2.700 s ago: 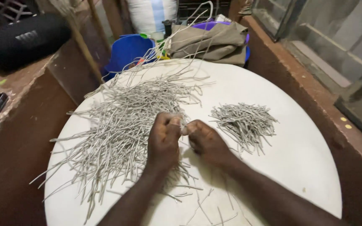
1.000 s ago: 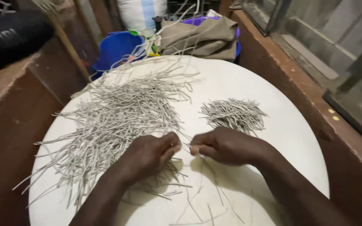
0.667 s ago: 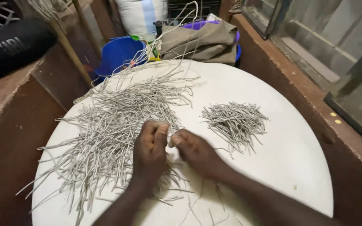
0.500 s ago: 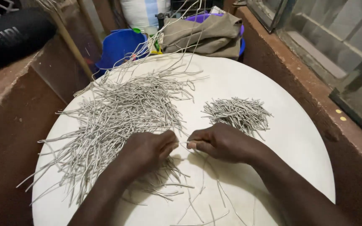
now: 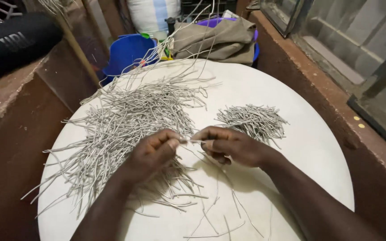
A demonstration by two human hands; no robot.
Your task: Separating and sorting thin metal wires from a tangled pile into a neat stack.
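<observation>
Hands meet over the near middle of a round white table (image 5: 318, 147). Left hand (image 5: 150, 154) and right hand (image 5: 228, 145) face each other, fingertips almost touching, and pinch between them one thin grey strand (image 5: 192, 141) that bridges the short gap from thumb and forefinger of one to thumb and forefinger of the other; both grips are pressed together on it, the remaining fingers curled in. Strand is held just above the tabletop. Left of the hands, and spreading toward the far edge, lies a big loose heap of long grey strands (image 5: 126, 120), tangled, some hanging over the left rim. Right and slightly beyond the right hand sits a smaller, tidier pile of short grey pieces (image 5: 253, 120), apart from the big heap. A few stray strands (image 5: 220, 214) lie on the near part of the table between the forearms. Beyond the far rim: a blue bucket (image 5: 128, 51) and a folded tan cloth (image 5: 215, 38). Far left, on a brown ledge, a black cylindrical speaker (image 5: 14, 42).
</observation>
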